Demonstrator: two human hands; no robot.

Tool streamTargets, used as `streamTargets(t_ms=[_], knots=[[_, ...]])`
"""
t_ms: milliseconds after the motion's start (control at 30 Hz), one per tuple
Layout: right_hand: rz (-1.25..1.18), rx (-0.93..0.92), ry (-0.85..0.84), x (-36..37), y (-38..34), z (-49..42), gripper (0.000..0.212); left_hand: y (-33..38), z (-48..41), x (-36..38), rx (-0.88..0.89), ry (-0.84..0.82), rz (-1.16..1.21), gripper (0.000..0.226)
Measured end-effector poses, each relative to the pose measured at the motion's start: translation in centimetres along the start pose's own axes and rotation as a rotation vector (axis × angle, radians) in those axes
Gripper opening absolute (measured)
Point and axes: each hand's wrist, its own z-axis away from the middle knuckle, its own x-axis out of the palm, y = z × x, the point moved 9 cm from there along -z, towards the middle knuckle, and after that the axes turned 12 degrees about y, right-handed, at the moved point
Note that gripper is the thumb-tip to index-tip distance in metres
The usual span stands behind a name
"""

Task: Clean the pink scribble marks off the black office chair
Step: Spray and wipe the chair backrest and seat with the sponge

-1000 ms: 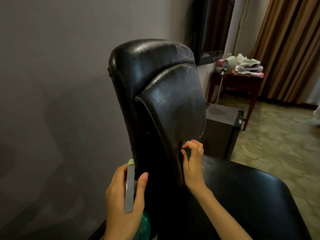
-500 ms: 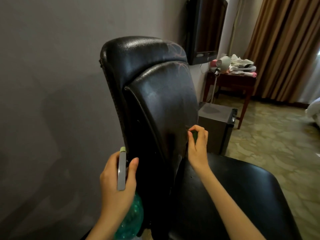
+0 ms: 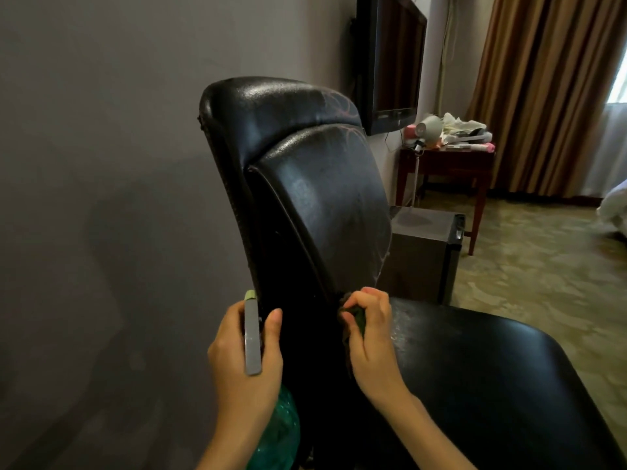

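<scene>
Lower now, right hand [image 3: 369, 337] presses green cloth [image 3: 356, 318] against chair [image 3: 305, 205]; no writing legible.

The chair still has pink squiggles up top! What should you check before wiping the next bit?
1. Cloth in right hand: ok, a dark green cloth is bunched in the fingers.
2. Spray bottle ready: ok, left hand grips it beside the chair back.
3. Marks located: ok, pink marks show near the top.
4. Cloth at the marks: not ok, it sits at the backrest's bottom.
5. Liquid left in bottle: cannot tell.
</scene>
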Motion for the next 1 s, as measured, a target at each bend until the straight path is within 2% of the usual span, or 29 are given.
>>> streamTargets(t_ms=[133, 233, 400, 500, 567, 733, 1000], knots=[[0.073, 0.045, 0.047, 0.5, 2.0, -3.5, 0.007, -0.2, -0.2, 0.0, -0.038, -0.008, 0.051, 0.006], [0.051, 0.084, 0.041, -0.4, 0.3, -6.8, 0.005, -0.1, -0.1, 0.0, -0.009, -0.019, 0.05, 0.015], [-0.093, -0.251, 0.071, -1.0, -10.9, -11.3, 0.014, 0.4, 0.2, -0.2, 0.021, 0.023, 0.03, 0.007], [-0.009, -0.297, -0.051, 2.0, -12.0, -10.4, 0.022, 0.2, 0.2, -0.2, 0.012, 0.008, 0.017, 0.007], [0.03, -0.258, -0.087, 3.2, -10.0, -8.3, 0.021, 0.3, 0.2, -0.3, 0.027, 0.007, -0.005, 0.01], [0.055, -0.125, 0.051, 1.2, -4.1, -3.2, 0.014, 0.2, 0.1, -0.2, 0.041, 0.017, -0.002, 0.014], [0.084, 0.171, 0.04, -0.4, 5.4, 8.3, 0.019, 0.0, 0.3, 0.0, 0.007, 0.025, 0.005, 0.007]])
